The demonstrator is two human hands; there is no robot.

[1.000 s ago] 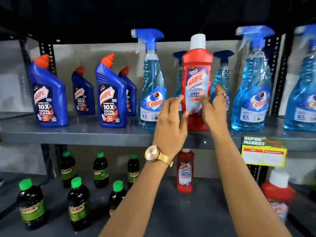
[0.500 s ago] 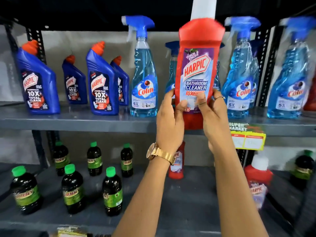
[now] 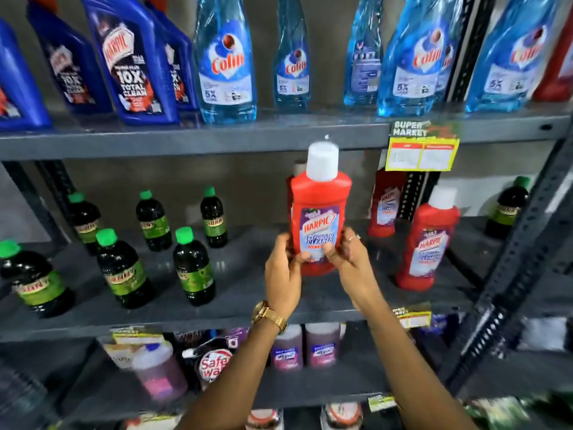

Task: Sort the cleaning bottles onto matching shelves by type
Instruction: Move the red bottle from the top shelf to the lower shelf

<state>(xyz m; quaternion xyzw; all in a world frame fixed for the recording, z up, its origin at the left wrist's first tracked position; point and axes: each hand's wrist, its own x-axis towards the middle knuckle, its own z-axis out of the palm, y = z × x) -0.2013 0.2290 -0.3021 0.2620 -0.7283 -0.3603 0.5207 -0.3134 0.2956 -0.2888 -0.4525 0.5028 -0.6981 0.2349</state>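
- Red Harpic bathroom cleaner bottle [image 3: 321, 209] hangs in front of the middle shelf [image 3: 242, 293], upright, white cap at 12 o'clock and base at 6, so its long axis runs vertically with the label facing the wearer.
- Both hands are clamped on its lower body: left hand [image 3: 283, 271] at its 8 o'clock, right hand [image 3: 350, 259] at its 4 o'clock, thumbs pressed on the label. The two-sided hold likely keeps it level for setting down.
- Matching red bottles [image 3: 426, 243] stand on the same shelf at its 3 o'clock, which is probably why it is carried here.
- Dark green-capped bottles [image 3: 192, 268] sit at 9 o'clock, well apart.
- Colin spray bottles [image 3: 226, 66] and blue Harpic bottles [image 3: 133, 63] line the upper shelf [image 3: 186, 141] at 12 and 10 o'clock.
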